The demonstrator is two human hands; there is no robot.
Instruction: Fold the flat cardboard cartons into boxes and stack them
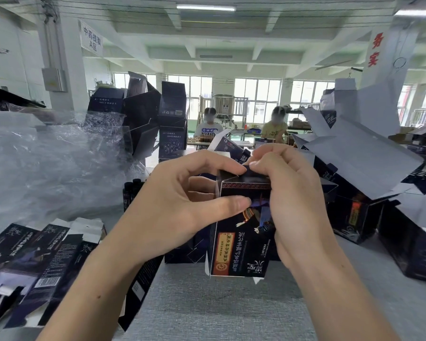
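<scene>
Left of the fingers, the flat cartons [35,262] run off the frame's edge, and clear wrap [47,156] blurs whatever lies under it. The left hand [177,207] hides its lower fingers behind the box [241,244]; the right hand [293,200] covers the box's right side. Right of the fingers, open boxes [359,188] are cut off by the frame.

Everything sits on a grey table [219,313] in a bright, windowed workshop. Beyond the fingers stand stacked boxes [170,124], and two people [208,127] sit far back.

The box stands upright between both hands; whether it touches the table I cannot tell. The left thumb presses its front and the left forefinger its top flap. The right fingers curl, pinching that flap from the right.
</scene>
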